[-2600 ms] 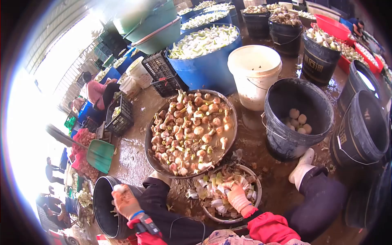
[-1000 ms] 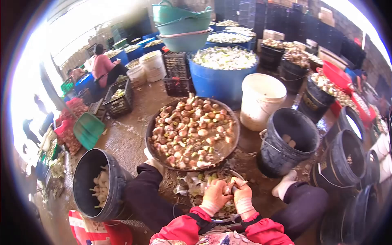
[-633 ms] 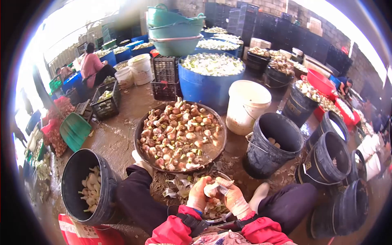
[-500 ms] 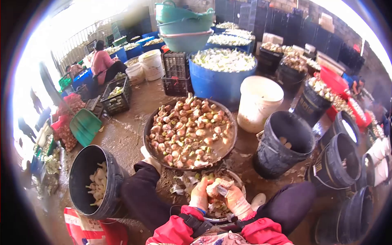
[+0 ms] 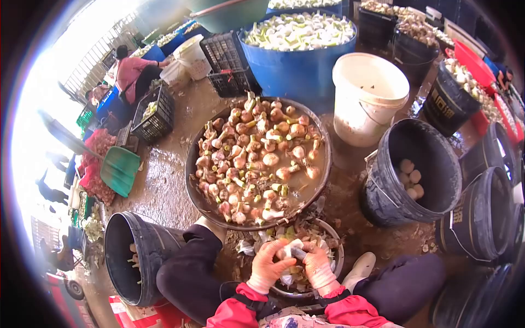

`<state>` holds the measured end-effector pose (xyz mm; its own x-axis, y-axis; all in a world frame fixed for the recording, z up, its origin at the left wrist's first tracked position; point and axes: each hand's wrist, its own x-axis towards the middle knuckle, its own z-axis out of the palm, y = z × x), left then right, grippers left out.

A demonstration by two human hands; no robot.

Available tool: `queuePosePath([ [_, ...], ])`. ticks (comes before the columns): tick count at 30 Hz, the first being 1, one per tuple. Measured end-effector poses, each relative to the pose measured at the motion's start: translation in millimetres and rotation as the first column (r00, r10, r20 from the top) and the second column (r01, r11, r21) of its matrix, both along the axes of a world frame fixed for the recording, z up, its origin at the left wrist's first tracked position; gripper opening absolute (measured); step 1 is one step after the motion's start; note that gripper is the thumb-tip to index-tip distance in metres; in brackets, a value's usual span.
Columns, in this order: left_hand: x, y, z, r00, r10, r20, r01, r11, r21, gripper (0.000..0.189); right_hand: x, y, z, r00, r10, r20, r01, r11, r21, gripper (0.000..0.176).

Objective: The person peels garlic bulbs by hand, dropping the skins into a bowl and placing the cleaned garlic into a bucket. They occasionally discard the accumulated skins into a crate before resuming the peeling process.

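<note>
Left hand (image 5: 268, 266) grasps one garlic bulb (image 5: 289, 249), right hand (image 5: 318, 264) grips one grey tool (image 5: 298, 253) against it, above one basin (image 5: 341, 255) of peelings (image 5: 320, 233); beyond, one broad pan (image 5: 329, 158) of bulbs (image 5: 240, 158), two stacked black crates (image 5: 225, 53) and one green shovel (image 5: 120, 170)

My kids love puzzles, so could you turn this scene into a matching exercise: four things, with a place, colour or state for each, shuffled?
1. Pale bulb
2. Shovel
3. Big basin
4. Blue tub

A. Heaped with whitish garlic
B. Green-bladed
C. Between left hand and right hand
D. Holding murky water

Pairs: 1-C, 2-B, 3-D, 4-A.
</note>
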<state>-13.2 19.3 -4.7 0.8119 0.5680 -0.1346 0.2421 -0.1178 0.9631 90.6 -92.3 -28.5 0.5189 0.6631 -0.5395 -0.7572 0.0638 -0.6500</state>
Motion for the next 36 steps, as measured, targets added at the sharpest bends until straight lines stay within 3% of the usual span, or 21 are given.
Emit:
queuePosePath([
  [1,5.1,1.8,0.1,0.995,0.102,0.014,-0.089,0.915,-0.394,0.061,4.1,1.9,1.9,0.997,0.044,0.062,-0.040,0.998,-0.058,0.016],
  [3,10.0,8.4,5.6,0.989,0.148,-0.029,-0.125,0.701,-0.702,0.049,7.0,4.7,5.4,0.986,0.095,0.134,-0.091,0.995,-0.033,0.017],
  [5,17.5,15.6,12.5,0.958,0.147,-0.247,-0.287,0.466,-0.837,0.050,6.1,4.4,9.4,0.926,0.153,0.344,-0.164,0.987,0.001,0.017],
  [6,18.1,14.0,4.2,0.960,0.141,-0.240,-0.278,0.462,-0.842,0.050,6.5,4.2,11.2,0.905,0.139,0.403,-0.144,0.989,-0.018,0.014],
  [8,14.6,-1.0,-21.4,0.863,0.429,-0.267,-0.501,0.657,-0.563,0.058,4.9,4.6,2.1,0.872,0.168,0.459,-0.126,0.985,-0.122,0.016],
  [9,12.6,-9.7,-20.7,0.862,0.436,-0.258,-0.499,0.648,-0.575,0.058,4.3,7.0,9.0,0.841,0.200,0.503,-0.105,0.972,-0.210,0.018],
  [11,-1.2,-25.6,-13.1,0.946,0.325,-0.012,-0.321,0.924,-0.209,0.073,-3.3,4.9,29.2,0.741,0.349,0.574,-0.205,0.931,-0.302,0.018],
  [12,-13.7,-29.0,-33.7,0.953,0.303,-0.005,-0.303,0.953,0.027,0.087,-15.5,4.1,14.9,0.613,0.368,0.700,-0.276,0.929,-0.246,0.017],
  [14,-22.0,-19.3,-15.1,0.938,0.344,-0.044,-0.345,0.911,-0.225,0.078,-31.7,5.3,4.8,0.317,0.285,0.905,-0.324,0.929,-0.179,0.010],
  [15,-25.8,-14.0,-12.6,0.933,0.356,-0.041,-0.346,0.865,-0.362,0.073,-37.4,3.8,6.2,0.306,0.280,0.910,-0.313,0.932,-0.181,0.010],
  [16,-26.6,-13.7,-2.2,0.922,0.388,0.019,-0.343,0.837,-0.426,0.060,-43.2,0.6,8.3,0.575,0.381,0.724,-0.357,0.913,-0.196,0.011],
  [17,-37.1,-5.9,13.5,0.939,0.320,-0.122,-0.307,0.630,-0.713,0.052,-48.2,-1.7,11.0,0.773,0.445,0.452,-0.403,0.895,-0.192,0.012],
  [19,-47.3,-13.8,16.6,0.946,0.323,-0.027,-0.256,0.693,-0.674,0.047,-50.6,-8.9,31.1,0.922,0.310,0.232,-0.305,0.951,-0.059,0.018],
  [25,-65.0,-13.9,16.8,0.929,0.314,0.195,-0.037,0.603,-0.797,0.036,-68.5,-8.1,20.2,0.949,0.166,0.269,-0.135,0.982,-0.133,0.014],
  [27,-74.3,-11.0,17.3,0.930,0.309,0.199,-0.017,0.577,-0.816,0.032,-66.7,-3.2,16.5,0.841,0.283,0.461,-0.125,0.931,-0.343,0.014],
  [29,-84.0,-9.9,20.2,0.937,0.299,0.183,-0.016,0.557,-0.830,0.029,-53.7,-0.9,2.1,0.422,0.521,0.742,0.099,0.787,-0.609,0.010],
  [31,-92.9,-13.4,27.8,0.929,0.282,0.238,0.066,0.507,-0.859,0.028,-20.0,-12.2,-30.2,0.897,0.047,0.439,0.094,0.951,-0.293,0.014],
  [33,-96.2,-12.4,21.8,0.918,0.325,0.229,0.042,0.492,-0.870,0.029,10.4,-24.9,-53.6,0.829,0.404,0.387,-0.072,0.763,-0.642,0.018],
  [34,-95.2,-10.0,10.7,0.905,0.386,0.180,-0.039,0.497,-0.867,0.030,8.0,-23.8,-40.4,0.637,0.605,0.478,-0.111,0.685,-0.720,0.022],
  [35,-93.2,-7.2,-2.2,0.888,0.439,0.134,-0.117,0.499,-0.859,0.031,-5.5,-23.8,-29.6,0.451,0.628,0.635,-0.059,0.730,-0.680,0.030],
  [36,-91.5,-4.0,-17.4,0.886,0.457,0.078,-0.187,0.507,-0.842,0.035,-13.6,-17.6,-37.9,0.368,0.634,0.680,-0.091,0.753,-0.652,0.033],
])
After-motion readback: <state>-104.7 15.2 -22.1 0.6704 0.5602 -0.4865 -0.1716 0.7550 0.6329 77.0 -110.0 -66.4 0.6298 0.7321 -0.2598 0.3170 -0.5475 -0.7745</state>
